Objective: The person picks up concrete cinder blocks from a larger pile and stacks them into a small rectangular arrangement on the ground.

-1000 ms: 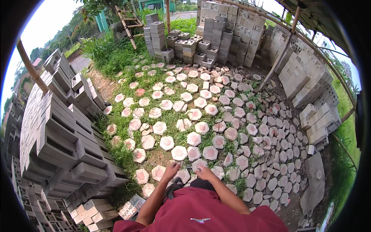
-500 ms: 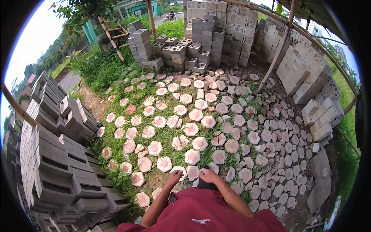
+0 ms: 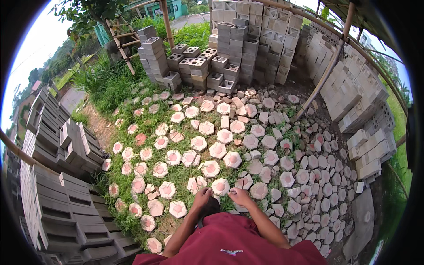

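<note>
Low in front of my body I hold both hands a short gap apart. My left hand [image 3: 203,197] has its fingers curled in, just above a dark trouser knee [image 3: 211,206]. My right hand [image 3: 239,197] is also closed, with thumb and fingers drawn together. Whatever either hand may hold is too small or hidden to make out. Between and just beyond them, a hexagonal paver [image 3: 220,187] with a pink centre lies on the grass. A cracked paver [image 3: 196,184] shows past my left hand, and a greyer one [image 3: 259,190] lies right of my right hand.
Pavers and broken pieces [image 3: 304,176] cover the ground, densest on the right. Stacked concrete blocks [image 3: 57,207] line the left side. More block stacks [image 3: 234,48] stand at the back, others [image 3: 349,92] at the right. A slanting bamboo pole [image 3: 324,73] stands at the back right.
My viewpoint has moved forward, so the pavers ahead sit nearer and lower. A dark knee now shows by my left hand instead of my right. Both hands stay closed.
</note>
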